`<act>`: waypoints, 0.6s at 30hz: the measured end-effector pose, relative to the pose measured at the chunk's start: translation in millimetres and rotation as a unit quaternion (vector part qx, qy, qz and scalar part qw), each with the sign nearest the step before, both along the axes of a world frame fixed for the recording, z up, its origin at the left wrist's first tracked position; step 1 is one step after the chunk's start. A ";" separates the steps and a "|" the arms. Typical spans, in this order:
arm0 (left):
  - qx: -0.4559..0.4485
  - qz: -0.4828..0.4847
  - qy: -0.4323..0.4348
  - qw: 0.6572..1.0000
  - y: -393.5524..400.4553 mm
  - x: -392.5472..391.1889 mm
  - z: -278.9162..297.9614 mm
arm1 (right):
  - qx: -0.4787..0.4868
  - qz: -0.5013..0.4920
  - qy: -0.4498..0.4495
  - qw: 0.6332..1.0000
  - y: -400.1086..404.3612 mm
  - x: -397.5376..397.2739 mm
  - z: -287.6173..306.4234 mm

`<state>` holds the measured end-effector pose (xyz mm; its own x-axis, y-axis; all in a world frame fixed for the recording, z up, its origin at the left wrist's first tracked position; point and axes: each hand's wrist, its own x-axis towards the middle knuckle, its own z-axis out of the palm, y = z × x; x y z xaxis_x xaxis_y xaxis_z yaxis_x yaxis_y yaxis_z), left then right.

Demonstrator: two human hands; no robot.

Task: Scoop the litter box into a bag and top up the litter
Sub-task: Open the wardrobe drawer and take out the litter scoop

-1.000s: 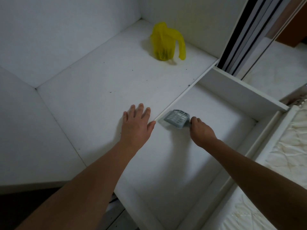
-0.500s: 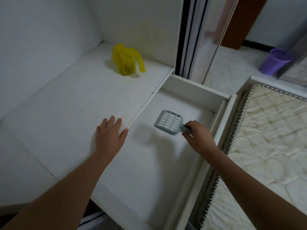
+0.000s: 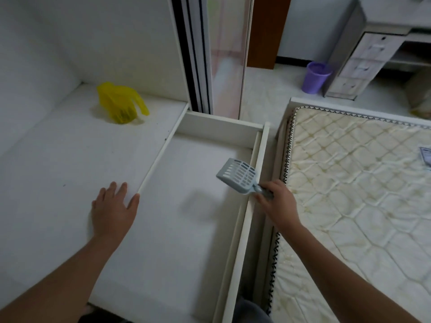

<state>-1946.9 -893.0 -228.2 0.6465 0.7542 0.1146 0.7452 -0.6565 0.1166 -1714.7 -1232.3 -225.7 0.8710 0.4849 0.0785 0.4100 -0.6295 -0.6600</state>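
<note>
While the right hand [image 3: 276,201] pinches the handle of the grey slotted scoop [image 3: 239,176], the scoop's long axis runs from that grip up and to the left — blade leading, handle trailing back toward the wrist, blade held in the air above the right rail of the white tray [image 3: 255,164]. Right grip: fingers curled round the handle, clamped on it. Left hand [image 3: 114,209]: fingers straight and spread, palm down, resting flat on the white shelf [image 3: 58,159] just beside the thin lip that parts shelf from tray; it holds nothing. Yellow bag [image 3: 120,106]: slumped at the far end of the shelf near the wall corner, handles drooping, something dark showing through its lower part; well apart from both hands, up and to the left of the scoop. Of the two, the left hand lies nearer the bag and on the same surface; the scoop would have to cross the whole tray to reach it. No litter box or litter supply can be made out; the tray floor shows only a soft shadow. Bare mattress [image 3: 349,194] lies to the right; purple bin [image 3: 314,76] stands on the floor beyond. Judgement: scoop is in hand, with the bag the likeliest destination.
</note>
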 end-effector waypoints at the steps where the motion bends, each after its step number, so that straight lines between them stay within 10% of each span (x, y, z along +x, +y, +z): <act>1: 0.002 -0.001 -0.002 1.000 0.5 0.0 -0.5 | 0.004 -0.009 0.012 1.000 -2.6 -1.7 -2.0; 18: -0.089 -0.105 -0.081 0.987 -116.8 63.8 11.2 | 0.041 -0.024 0.021 0.999 3.3 -9.4 -7.6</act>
